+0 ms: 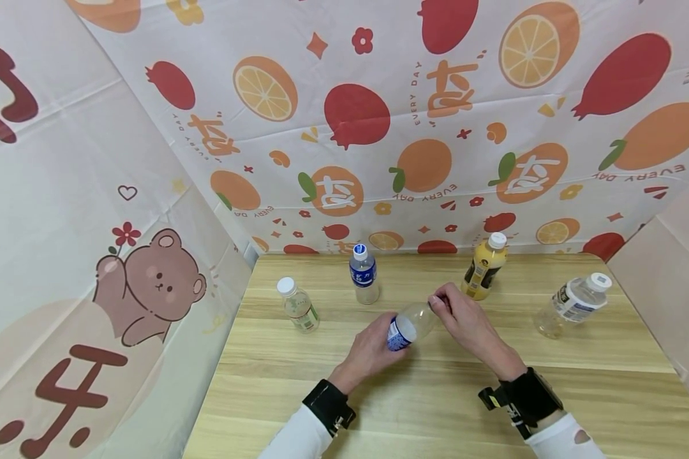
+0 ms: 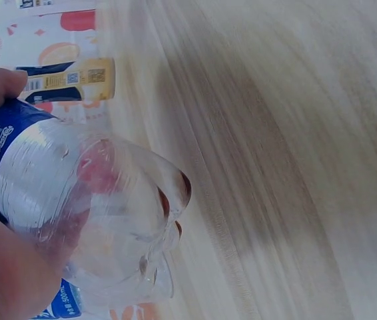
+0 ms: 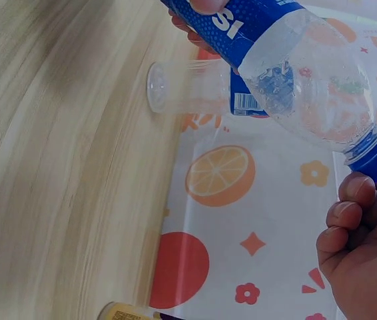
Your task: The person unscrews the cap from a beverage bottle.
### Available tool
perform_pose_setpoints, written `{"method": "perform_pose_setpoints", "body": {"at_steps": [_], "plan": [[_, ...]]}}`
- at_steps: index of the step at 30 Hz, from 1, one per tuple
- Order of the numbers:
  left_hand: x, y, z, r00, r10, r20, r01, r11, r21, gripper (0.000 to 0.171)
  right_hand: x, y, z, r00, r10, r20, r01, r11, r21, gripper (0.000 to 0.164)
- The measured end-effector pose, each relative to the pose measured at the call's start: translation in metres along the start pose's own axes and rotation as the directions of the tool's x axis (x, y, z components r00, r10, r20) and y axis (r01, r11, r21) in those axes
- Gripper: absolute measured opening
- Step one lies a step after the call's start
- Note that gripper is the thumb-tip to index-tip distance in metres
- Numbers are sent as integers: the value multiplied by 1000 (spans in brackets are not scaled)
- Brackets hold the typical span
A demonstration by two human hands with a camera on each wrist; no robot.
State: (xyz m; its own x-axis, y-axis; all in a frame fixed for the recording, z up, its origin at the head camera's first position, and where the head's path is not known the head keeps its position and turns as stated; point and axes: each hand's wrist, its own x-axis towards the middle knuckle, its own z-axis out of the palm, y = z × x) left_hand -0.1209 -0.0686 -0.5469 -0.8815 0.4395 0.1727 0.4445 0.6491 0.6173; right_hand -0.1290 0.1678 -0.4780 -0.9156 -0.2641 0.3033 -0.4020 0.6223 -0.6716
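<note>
A clear plastic Pepsi bottle [image 1: 422, 317] with a blue label is held tilted above the wooden table, its neck toward the right. My left hand [image 1: 373, 347] grips it round the label. At the neck, my right hand [image 1: 465, 322] pinches the blue cap [image 3: 374, 157] between thumb and fingers; a clear ring of the neck shows beside the cap in the right wrist view. Traces of dark liquid sit in the lobes of the bottle's base [image 2: 165, 207] in the left wrist view. The bottle is otherwise see-through.
On the table [image 1: 436, 408], a small white-capped bottle [image 1: 300, 309] and a blue-labelled bottle [image 1: 364, 277] stand left of the hands. A yellow bottle [image 1: 485, 268] is behind the right hand, and a clear bottle [image 1: 571, 306] stands at right. Printed cloth [image 1: 298, 146] hangs behind.
</note>
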Motion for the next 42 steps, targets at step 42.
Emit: {"method": "perform_pose_setpoints", "body": {"at_steps": [42], "plan": [[-3,6,2,996,38,-81,-23,985,173,69,-1,-5,-5,996,75,-37,-81,978,-192,30]]}}
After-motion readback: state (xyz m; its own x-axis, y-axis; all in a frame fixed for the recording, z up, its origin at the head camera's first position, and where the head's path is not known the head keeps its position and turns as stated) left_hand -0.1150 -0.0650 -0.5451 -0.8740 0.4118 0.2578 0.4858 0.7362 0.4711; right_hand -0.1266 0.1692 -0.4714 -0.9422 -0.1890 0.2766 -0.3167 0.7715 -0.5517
